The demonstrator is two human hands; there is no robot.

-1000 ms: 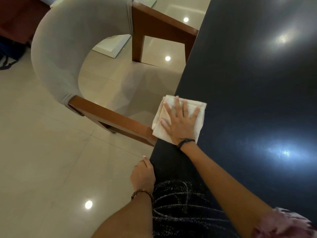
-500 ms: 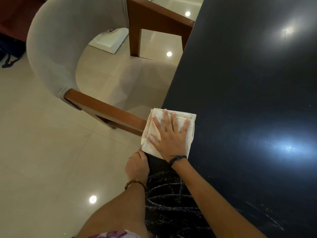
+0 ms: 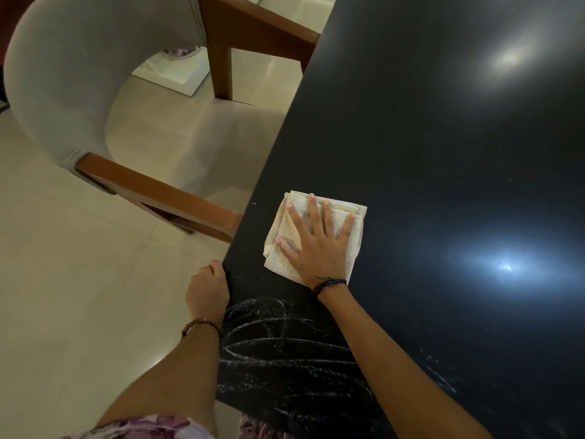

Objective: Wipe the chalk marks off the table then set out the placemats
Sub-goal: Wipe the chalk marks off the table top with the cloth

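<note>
Dark table (image 3: 443,153), scribbled chalk marks (image 3: 285,350).

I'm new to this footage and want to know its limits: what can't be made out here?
- Placemats: none in the head view; wherever they are lies outside the frame.
- Chalk marks: the bottom edge and the right arm cut them off, so their full spread is unknown.
- Table: under the cloth and right hand, hidden.
- Left hand: fingers curl over the table edge, out of sight.
- Chair: its seat is under the table.
</note>
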